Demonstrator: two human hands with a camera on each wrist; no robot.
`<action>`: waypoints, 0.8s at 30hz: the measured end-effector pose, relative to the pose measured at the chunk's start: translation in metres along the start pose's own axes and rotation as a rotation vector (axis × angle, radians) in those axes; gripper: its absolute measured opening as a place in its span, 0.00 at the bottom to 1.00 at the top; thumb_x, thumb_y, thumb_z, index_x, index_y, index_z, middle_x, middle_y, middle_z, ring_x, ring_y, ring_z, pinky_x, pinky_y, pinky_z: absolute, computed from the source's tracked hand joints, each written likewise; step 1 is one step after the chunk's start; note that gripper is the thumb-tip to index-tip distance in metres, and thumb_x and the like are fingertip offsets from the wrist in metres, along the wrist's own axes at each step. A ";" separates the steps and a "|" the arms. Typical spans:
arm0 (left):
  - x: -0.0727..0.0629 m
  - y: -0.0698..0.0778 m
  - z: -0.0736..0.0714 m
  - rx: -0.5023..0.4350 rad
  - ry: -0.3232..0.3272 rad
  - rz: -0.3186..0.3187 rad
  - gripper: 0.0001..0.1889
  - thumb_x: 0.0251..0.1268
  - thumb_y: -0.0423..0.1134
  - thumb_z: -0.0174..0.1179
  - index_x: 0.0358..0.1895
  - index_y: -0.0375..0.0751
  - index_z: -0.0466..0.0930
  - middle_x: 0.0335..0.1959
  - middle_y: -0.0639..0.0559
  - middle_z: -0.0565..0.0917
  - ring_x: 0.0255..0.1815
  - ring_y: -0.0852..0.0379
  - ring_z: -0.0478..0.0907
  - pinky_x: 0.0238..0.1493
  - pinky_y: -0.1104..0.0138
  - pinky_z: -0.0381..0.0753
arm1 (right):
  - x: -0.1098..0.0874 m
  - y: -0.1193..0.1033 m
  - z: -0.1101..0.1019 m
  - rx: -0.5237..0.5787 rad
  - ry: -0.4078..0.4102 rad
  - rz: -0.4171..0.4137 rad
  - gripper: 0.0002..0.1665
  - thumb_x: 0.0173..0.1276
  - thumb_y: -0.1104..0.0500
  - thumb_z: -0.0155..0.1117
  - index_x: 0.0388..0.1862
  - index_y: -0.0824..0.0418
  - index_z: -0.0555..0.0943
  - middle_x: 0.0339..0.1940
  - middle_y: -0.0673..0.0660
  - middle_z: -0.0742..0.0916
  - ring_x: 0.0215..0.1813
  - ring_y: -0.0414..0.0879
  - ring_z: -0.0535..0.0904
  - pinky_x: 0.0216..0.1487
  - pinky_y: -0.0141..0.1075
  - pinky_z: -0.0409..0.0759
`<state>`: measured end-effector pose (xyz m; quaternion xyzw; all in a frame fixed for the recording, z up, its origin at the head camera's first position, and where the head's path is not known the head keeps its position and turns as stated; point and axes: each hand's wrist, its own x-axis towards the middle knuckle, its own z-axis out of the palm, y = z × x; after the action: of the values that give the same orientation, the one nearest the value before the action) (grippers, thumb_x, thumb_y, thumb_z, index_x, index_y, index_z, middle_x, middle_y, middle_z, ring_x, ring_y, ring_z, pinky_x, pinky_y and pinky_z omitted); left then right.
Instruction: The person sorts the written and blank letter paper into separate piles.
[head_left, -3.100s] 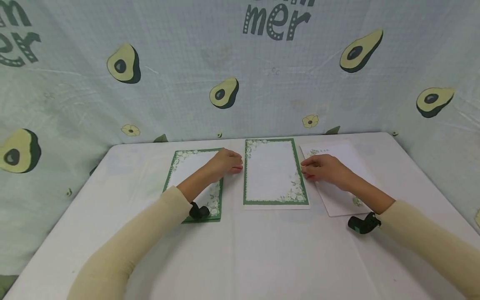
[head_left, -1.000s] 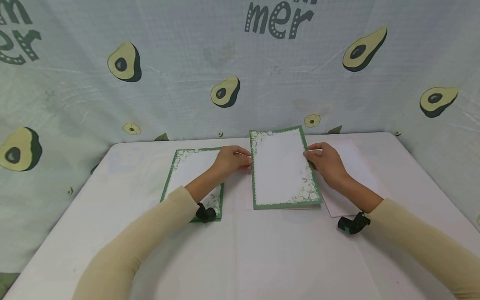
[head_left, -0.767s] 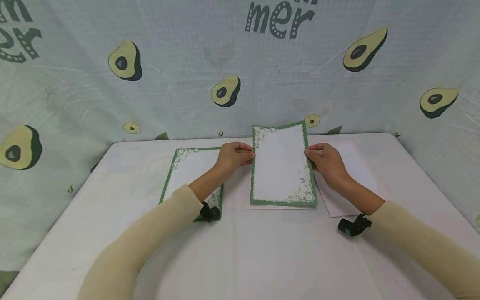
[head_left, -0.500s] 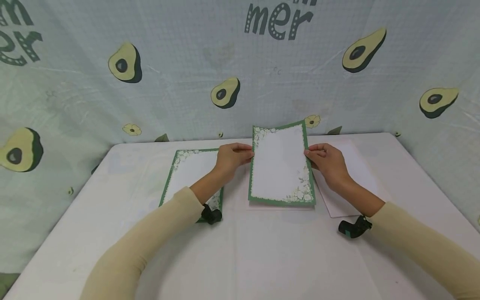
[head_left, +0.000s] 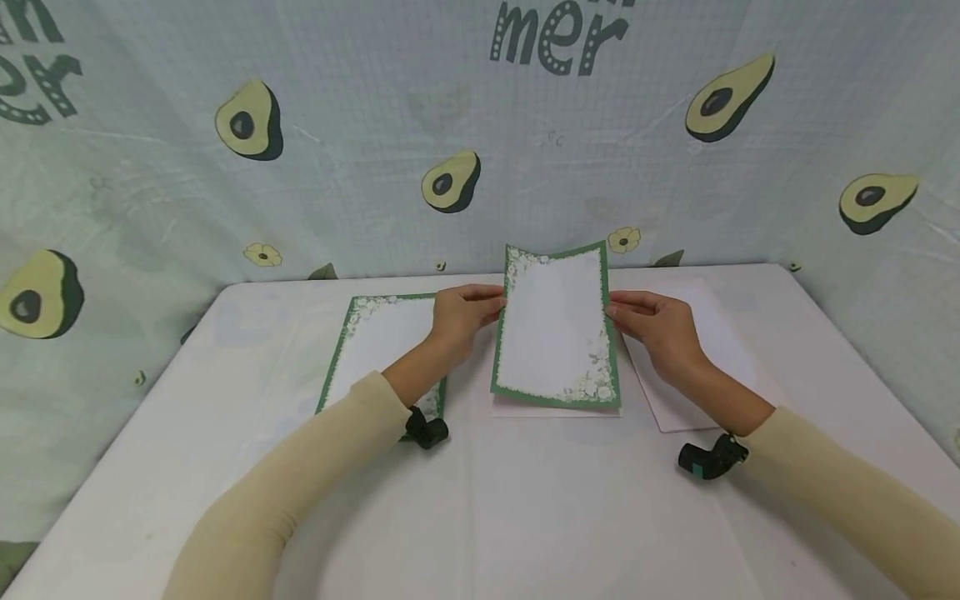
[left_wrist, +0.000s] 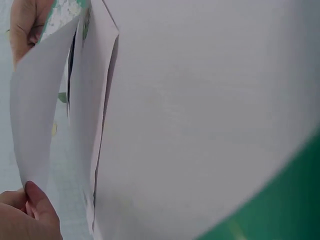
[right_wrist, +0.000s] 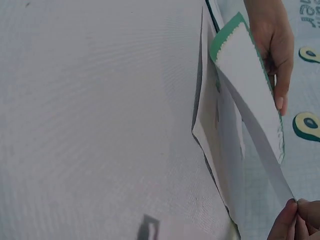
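In the head view a sheet of paper (head_left: 555,333) with a green floral border is held up, slightly bowed, over a pale sheet (head_left: 557,412) in the middle of the table. My left hand (head_left: 463,317) pinches its left edge between thumb and fingers. At the opposite edge my right hand (head_left: 660,329) pinches it too. The left wrist view has the blank back of the held paper (left_wrist: 35,115), with the left thumb (left_wrist: 42,202) on its edge. From the right wrist, the right fingertips (right_wrist: 289,215) grip a corner of the paper (right_wrist: 252,90).
Beneath my left forearm lie green-bordered papers (head_left: 390,329). Pale sheets (head_left: 712,317) lie under my right hand and wrist. Black wrist cameras (head_left: 426,428) hang at both cuffs. Behind the white-covered table (head_left: 480,517) rises an avocado-print cloth (head_left: 337,200).
The green-bordered sheet, flat on the table about three seconds ago, is now lifted and tilted up between both hands. Over the last half second its lower edge has shifted slightly left.
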<state>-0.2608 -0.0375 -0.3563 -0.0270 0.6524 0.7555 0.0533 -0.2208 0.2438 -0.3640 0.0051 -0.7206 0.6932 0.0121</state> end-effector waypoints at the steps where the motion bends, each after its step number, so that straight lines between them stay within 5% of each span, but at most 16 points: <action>1: 0.000 0.000 -0.001 0.008 0.000 -0.009 0.12 0.65 0.24 0.67 0.51 0.26 0.85 0.45 0.43 0.86 0.44 0.55 0.86 0.52 0.65 0.88 | 0.000 0.000 0.000 -0.003 -0.007 0.004 0.28 0.72 0.64 0.68 0.66 0.76 0.75 0.39 0.44 0.90 0.44 0.33 0.86 0.51 0.27 0.85; 14: 0.001 -0.005 -0.008 0.149 -0.077 -0.099 0.12 0.64 0.23 0.66 0.50 0.27 0.86 0.48 0.40 0.87 0.45 0.51 0.87 0.50 0.63 0.88 | -0.003 0.001 -0.001 -0.032 -0.103 0.101 0.28 0.73 0.67 0.65 0.69 0.73 0.73 0.50 0.48 0.85 0.50 0.33 0.85 0.55 0.28 0.84; 19: 0.000 -0.005 -0.009 0.179 -0.069 -0.143 0.13 0.65 0.23 0.67 0.52 0.27 0.85 0.51 0.38 0.86 0.43 0.52 0.87 0.51 0.63 0.88 | -0.005 0.004 -0.005 -0.009 -0.080 0.161 0.25 0.71 0.66 0.68 0.65 0.72 0.78 0.56 0.53 0.85 0.51 0.33 0.84 0.58 0.29 0.83; 24: -0.003 -0.007 -0.009 0.154 -0.068 -0.168 0.13 0.64 0.22 0.66 0.52 0.26 0.85 0.51 0.37 0.86 0.42 0.54 0.86 0.50 0.64 0.88 | -0.008 0.009 -0.007 0.009 -0.041 0.182 0.24 0.72 0.65 0.68 0.63 0.74 0.78 0.49 0.49 0.87 0.49 0.32 0.85 0.56 0.28 0.83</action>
<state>-0.2573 -0.0454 -0.3641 -0.0519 0.7019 0.6963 0.1406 -0.2131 0.2510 -0.3729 -0.0462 -0.7150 0.6944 -0.0658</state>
